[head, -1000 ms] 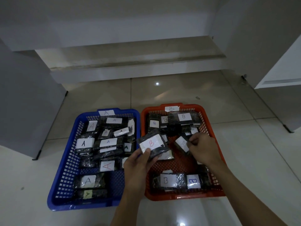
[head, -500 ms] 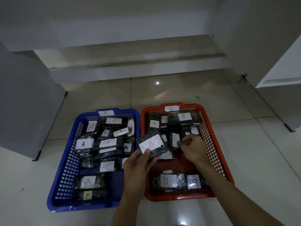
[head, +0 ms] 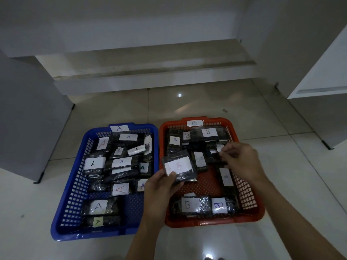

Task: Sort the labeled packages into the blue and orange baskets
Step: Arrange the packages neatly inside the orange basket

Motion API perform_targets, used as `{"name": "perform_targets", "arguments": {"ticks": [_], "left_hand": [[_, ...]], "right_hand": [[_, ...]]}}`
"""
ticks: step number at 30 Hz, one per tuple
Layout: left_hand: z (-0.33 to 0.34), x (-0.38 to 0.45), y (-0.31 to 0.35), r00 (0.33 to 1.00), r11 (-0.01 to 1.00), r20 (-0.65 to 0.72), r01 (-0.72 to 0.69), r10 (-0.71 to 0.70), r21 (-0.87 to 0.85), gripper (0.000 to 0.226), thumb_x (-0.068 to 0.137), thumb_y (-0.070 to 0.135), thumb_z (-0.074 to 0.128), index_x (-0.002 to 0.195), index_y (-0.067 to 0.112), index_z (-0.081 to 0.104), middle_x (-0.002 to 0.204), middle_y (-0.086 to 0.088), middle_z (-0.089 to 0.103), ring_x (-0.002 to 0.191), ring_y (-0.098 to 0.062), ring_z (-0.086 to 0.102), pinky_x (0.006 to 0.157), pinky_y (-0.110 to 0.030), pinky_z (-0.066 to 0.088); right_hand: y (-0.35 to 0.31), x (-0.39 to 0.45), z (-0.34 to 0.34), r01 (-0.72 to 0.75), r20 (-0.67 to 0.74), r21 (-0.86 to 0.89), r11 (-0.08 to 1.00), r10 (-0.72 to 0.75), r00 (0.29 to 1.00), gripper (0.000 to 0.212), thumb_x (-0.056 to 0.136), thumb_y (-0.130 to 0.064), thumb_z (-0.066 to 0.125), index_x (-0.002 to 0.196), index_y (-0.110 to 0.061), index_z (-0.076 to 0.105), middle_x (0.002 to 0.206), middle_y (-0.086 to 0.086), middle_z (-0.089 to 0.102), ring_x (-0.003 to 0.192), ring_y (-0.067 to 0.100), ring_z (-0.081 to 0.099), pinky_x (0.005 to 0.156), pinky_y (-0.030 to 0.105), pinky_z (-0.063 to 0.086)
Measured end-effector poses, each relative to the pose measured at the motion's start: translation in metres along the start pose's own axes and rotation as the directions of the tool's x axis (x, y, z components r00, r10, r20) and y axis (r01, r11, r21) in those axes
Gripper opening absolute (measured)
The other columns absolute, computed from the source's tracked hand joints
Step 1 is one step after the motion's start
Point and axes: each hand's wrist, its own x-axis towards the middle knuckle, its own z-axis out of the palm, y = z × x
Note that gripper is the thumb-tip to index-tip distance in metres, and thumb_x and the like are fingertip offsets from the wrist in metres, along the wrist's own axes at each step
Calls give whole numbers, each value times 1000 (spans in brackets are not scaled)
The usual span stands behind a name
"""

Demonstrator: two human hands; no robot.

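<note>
Packet B (head: 179,167), gripped in left hand (head: 159,190), hangs over orange basket (head: 260,209) at its left rim, long axis across; right hand (head: 242,160), further in, pinches another packet (head: 216,156).

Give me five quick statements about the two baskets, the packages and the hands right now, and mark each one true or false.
1. The left hand holds a package labeled B. True.
2. The blue basket carries a B tag on its far rim. False: its tag reads A.
3. The orange basket sits to the right of the blue one. True.
4. The right hand rests on the floor outside the baskets. False: it is over the orange basket, fingers curled at the packages.
5. The held package hangs over the blue basket's middle. False: it is above the orange basket's left side.
</note>
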Motion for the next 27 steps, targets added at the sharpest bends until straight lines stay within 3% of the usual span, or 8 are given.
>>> {"name": "perform_targets", "arguments": {"ticks": [2, 4, 6, 8, 14, 19, 24, 27], "left_hand": [[9, -3, -6, 998, 995, 27, 52, -54, 89, 19, 94, 2, 61, 111, 3, 70, 104, -10, 76, 98, -24, 74, 78, -29, 62], [23, -6, -16, 990, 977, 53, 117, -128, 177, 19, 94, 1, 60, 109, 4, 71, 105, -12, 76, 93, -21, 75, 79, -29, 62], [38, -7, -24, 975, 962, 80, 190, -209, 196, 18, 94, -3, 59, 108, 1, 70, 104, -16, 75, 91, -21, 75, 77, -27, 61], [50, -6, -30, 960, 953, 113, 230, -255, 197, 18, 94, -4, 58, 106, -1, 71, 104, -17, 75, 91, -22, 75, 73, -25, 61], [67, 8, -40, 969, 953, 120, 184, -218, 241, 18, 93, 1, 63, 103, 14, 71, 93, -4, 78, 85, -13, 75, 71, -22, 59], [85, 26, -56, 973, 946, 32, 213, -227, 244, 26, 80, 6, 77, 105, 7, 68, 89, -9, 78, 88, -25, 75, 87, -47, 60], [100, 40, -66, 993, 785, -84, 118, -84, 608, 12, 86, 14, 73, 96, 15, 78, 95, 2, 77, 78, -6, 67, 71, -14, 52], [104, 46, -70, 997, 685, -80, 64, -8, 726, 15, 91, 22, 70, 97, 12, 79, 98, 0, 77, 83, -6, 66, 75, -10, 46]], "right_hand": [[-2, -8, -27, 91, 26, -104, 990, -89, 996, 25, 81, -4, 79, 85, -27, 70, 86, -8, 73, 77, 1, 69, 67, 15, 56], [-2, -20, -39, 143, 254, -203, 969, -89, 963, 39, 73, -5, 86, 93, -33, 67, 95, -16, 70, 86, -6, 65, 75, 15, 55], [3, -34, -35, 201, 497, -255, 946, -50, 866, 52, 64, -20, 93, 102, -38, 62, 114, -22, 62, 105, -8, 57, 82, 15, 51], [14, -42, -24, 301, 549, -303, 904, -93, 831, 59, 58, -36, 95, 102, -42, 55, 124, -23, 56, 114, -4, 53, 89, 20, 52], [22, -47, -24, 429, 368, -587, 687, -247, 897, 51, 57, -70, 73, 88, -37, 51, 106, -15, 61, 102, 10, 50, 85, 32, 48], [28, -54, -17, 286, 82, -749, 597, -346, 935, 76, 58, -94, 51, 87, -25, 64, 91, -6, 69, 90, 19, 53, 77, 37, 41], [45, -49, -33, 238, -6, -632, 738, -311, 950, 61, 63, -70, 77, 104, -25, 68, 120, -1, 53, 114, 21, 43, 88, 37, 33], [55, -46, -39, 193, 1, -578, 793, -235, 972, 46, 70, -47, 85, 108, -27, 69, 121, -4, 52, 118, 21, 42, 90, 35, 29]]}}
